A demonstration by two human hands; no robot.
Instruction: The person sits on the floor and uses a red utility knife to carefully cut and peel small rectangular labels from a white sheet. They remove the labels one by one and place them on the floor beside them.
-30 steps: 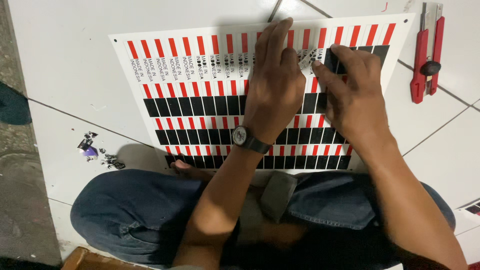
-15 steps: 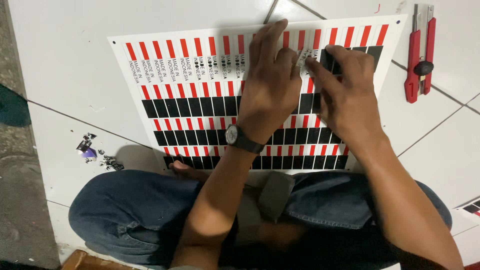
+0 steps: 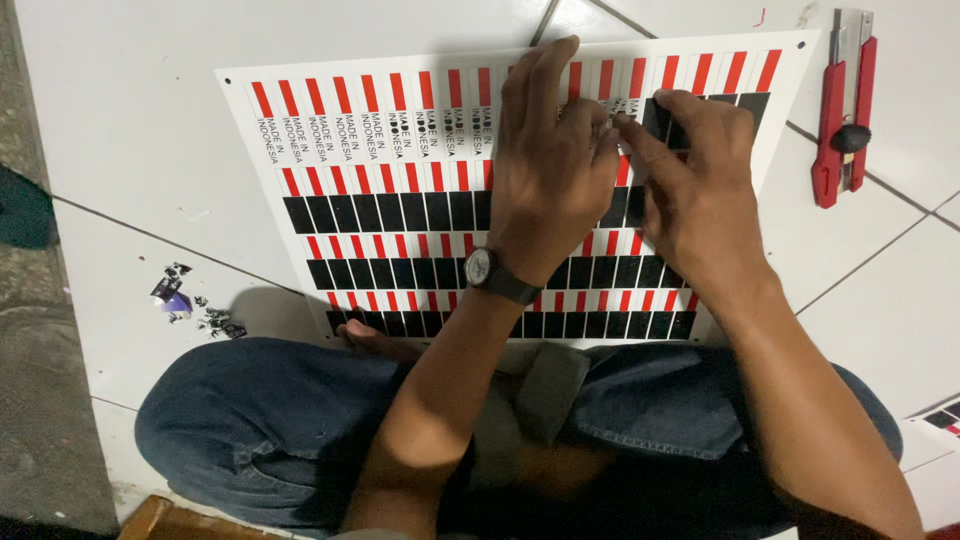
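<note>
Step in hand, by my reading: peeling a small label off the sticker sheet (image 3: pixel 400 190), which lies flat on the white tiled floor (image 3: pixel 130 90) just beyond my crossed legs. My left hand (image 3: pixel 550 170) lies flat, fingers spread, pressing the sheet near its top row. My right hand (image 3: pixel 700 190) sits just beside it, fingertips (image 3: pixel 630 128) bunched at a label edge; whether they pinch anything I cannot tell. Next move likely needs a slow lift, sheet held down. Count: one sheet, one red utility knife (image 3: pixel 842 105) well right, one pile of scraps (image 3: pixel 190 305) to the left, one wristwatch (image 3: pixel 495 275).
</note>
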